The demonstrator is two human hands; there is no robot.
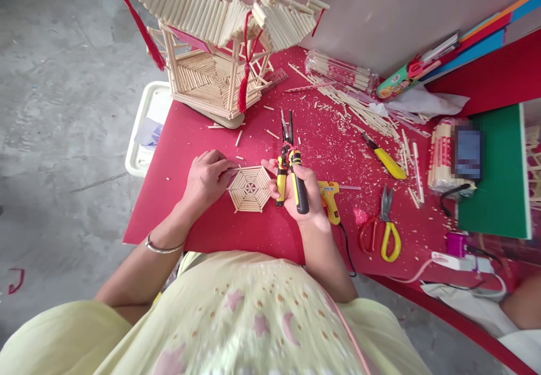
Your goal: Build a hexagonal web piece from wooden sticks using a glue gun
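A hexagonal panel of thin wooden sticks (pixel 250 189), laid in rings around a small star-like centre, lies on the red table in front of me. My left hand (pixel 208 177) pinches its upper left edge between thumb and fingers. My right hand (pixel 302 192) is wrapped around black-and-yellow pliers (pixel 291 166), their jaws pointing away from me and slightly parted. Fingertips of that hand come close to the panel's upper right corner; whether they touch it I cannot tell. A yellow glue gun (pixel 330 200) lies just right of my right hand, partly hidden.
A stick-built pavilion with red tassels (pixel 211 82) stands at the back left. Loose sticks (pixel 363 105) and shavings scatter to the right, near a yellow utility knife (pixel 389 163), scissors (pixel 386 223) and a power strip (pixel 459 262). A white tray (pixel 134 150) sits beyond the table's left edge.
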